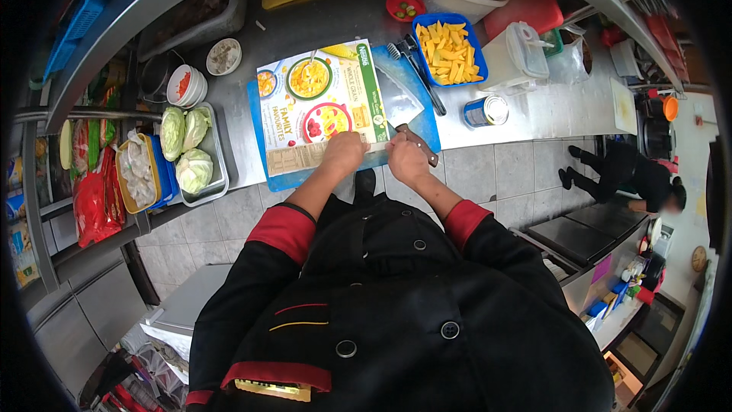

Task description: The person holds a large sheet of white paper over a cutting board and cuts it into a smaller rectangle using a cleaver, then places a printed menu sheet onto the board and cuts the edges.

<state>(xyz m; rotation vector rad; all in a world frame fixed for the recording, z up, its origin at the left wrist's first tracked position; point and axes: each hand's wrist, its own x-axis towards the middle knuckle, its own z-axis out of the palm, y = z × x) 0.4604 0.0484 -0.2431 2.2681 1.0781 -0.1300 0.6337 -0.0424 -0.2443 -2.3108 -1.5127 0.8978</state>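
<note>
A Nestlé cereal box [320,97] lies flat on a blue cutting board [260,154], its printed front facing up. My left hand [346,154] grips the box's near edge. Beside it, my right hand [407,159] pinches the near right corner, where a pale strip shows between the two hands. My fingertips partly hide this edge, so I cannot tell whether it is open. A broad-bladed knife [400,100] lies on the board to the right, its blade partly under the box. Its brown handle [422,146] passes close to my right hand.
A blue basket of yellow strips [449,51], black tongs [426,77] and a tin can [486,111] stand to the right. On the left are a metal tray of cabbages [194,174] and white bowls [189,88]. Another person [635,174] is at the far right.
</note>
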